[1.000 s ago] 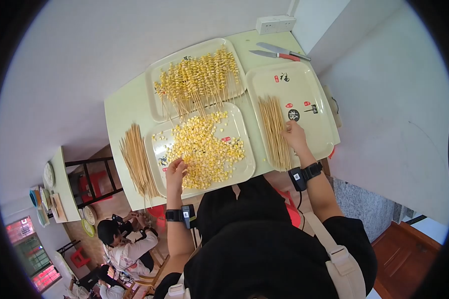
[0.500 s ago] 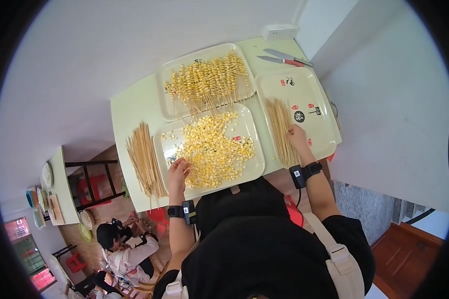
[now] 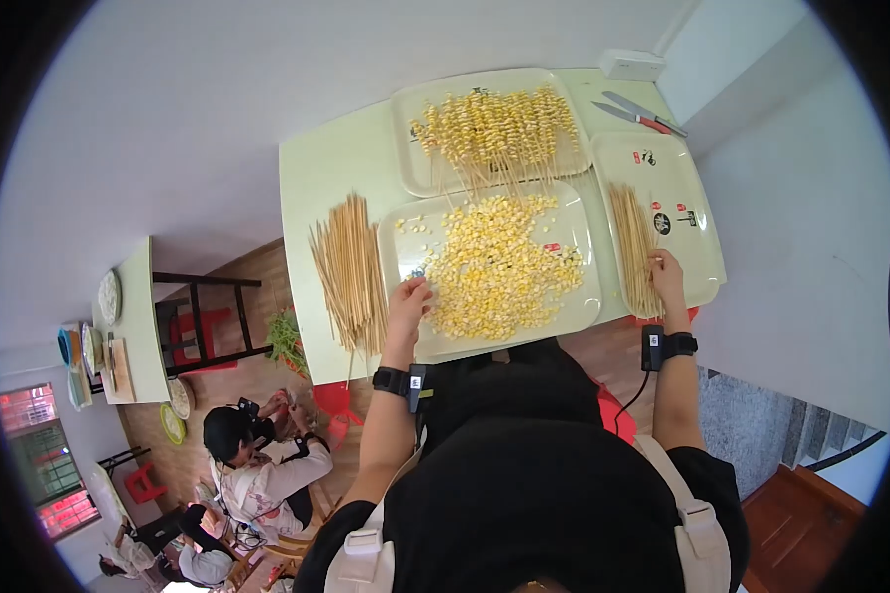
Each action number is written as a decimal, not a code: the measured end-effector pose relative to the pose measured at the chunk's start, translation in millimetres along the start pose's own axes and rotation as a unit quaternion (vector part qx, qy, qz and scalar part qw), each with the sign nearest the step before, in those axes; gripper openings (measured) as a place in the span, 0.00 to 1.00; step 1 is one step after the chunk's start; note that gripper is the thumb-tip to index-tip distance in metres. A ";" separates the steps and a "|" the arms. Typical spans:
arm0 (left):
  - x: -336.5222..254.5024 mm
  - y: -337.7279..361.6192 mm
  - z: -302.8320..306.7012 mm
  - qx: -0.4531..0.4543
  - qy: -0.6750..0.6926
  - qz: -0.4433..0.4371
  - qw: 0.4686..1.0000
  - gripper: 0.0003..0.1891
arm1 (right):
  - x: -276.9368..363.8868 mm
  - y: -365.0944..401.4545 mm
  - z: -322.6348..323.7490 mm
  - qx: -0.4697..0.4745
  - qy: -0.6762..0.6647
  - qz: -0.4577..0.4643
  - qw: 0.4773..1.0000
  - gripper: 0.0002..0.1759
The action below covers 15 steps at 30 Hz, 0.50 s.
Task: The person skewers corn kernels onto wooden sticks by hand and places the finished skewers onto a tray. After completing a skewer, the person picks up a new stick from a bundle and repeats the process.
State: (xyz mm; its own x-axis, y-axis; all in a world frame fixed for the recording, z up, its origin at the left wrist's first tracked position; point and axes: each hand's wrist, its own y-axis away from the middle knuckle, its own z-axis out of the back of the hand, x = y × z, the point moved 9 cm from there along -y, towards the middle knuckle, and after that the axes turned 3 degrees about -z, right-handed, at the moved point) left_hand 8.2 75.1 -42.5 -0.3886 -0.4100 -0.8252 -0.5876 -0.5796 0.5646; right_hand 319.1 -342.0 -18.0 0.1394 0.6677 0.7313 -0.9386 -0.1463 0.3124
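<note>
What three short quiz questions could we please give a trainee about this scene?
1. What is the right hand nearest to?
A) the wall socket
B) a bundle of thin sticks
C) the potted plant

2. True or false: the tray of loose kernels lies nearer the person wearing the camera than the tray of threaded corn does.

3. Fill in the missing word: of the two knives, the one nearer the trays has a ____ handle.

Key: 1 B; 2 true; 3 red
</note>
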 end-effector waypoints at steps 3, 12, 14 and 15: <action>-1.8 -10.0 6.2 -0.019 -0.058 -0.069 0.996 0.11 | -0.8 6.6 4.8 -0.026 0.033 0.044 0.998 0.09; -37.3 9.9 -19.1 -0.047 -0.377 -0.371 0.847 0.08 | 79.4 91.2 14.4 -0.109 -0.194 0.070 0.972 0.07; -33.3 9.3 -20.5 -0.038 -0.378 -0.354 0.854 0.08 | 88.7 107.8 8.4 -0.121 -0.254 0.031 0.959 0.07; -32.6 5.7 -21.2 -0.029 -0.380 -0.339 0.860 0.08 | 93.7 112.6 4.6 -0.121 -0.256 0.036 0.958 0.07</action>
State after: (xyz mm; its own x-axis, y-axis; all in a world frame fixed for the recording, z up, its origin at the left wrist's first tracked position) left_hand 32.5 70.1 -12.1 -0.3351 0.6033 -0.7237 -0.8344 -0.5468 -0.0695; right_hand 228.0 -299.3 88.5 0.1494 0.2073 0.9668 -0.9888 0.0372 0.1448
